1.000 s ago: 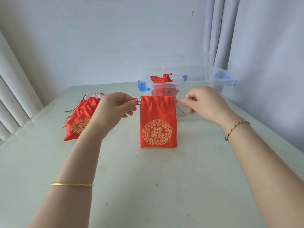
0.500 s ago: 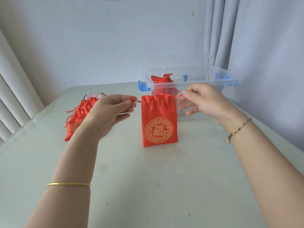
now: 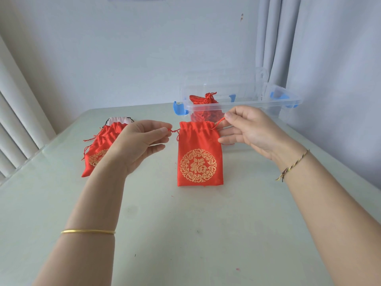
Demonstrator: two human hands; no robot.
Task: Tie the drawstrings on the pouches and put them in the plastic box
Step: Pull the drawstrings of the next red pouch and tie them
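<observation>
A red pouch (image 3: 199, 157) with a gold round emblem hangs upright between my hands, its bottom edge at the table. My left hand (image 3: 140, 143) pinches the left drawstring end beside the pouch mouth. My right hand (image 3: 245, 129) pinches the right drawstring end, fingers spread below it. The pouch mouth is slightly gathered. Behind it stands the clear plastic box (image 3: 284, 100) with blue latches, holding red tied pouches (image 3: 203, 99). A pile of red pouches (image 3: 103, 145) lies at the left, partly hidden by my left hand.
A white pouch (image 3: 118, 120) peeks out behind the red pile. The pale green table (image 3: 185, 234) stretches toward me. A grey curtain (image 3: 329, 58) hangs at the right, close to the box; a blind (image 3: 12, 120) stands along the left edge.
The pouch has been lifted a little and its mouth has gathered. My right hand has turned palm-up with the string pinched higher; my left hand has turned and opened its lower fingers.
</observation>
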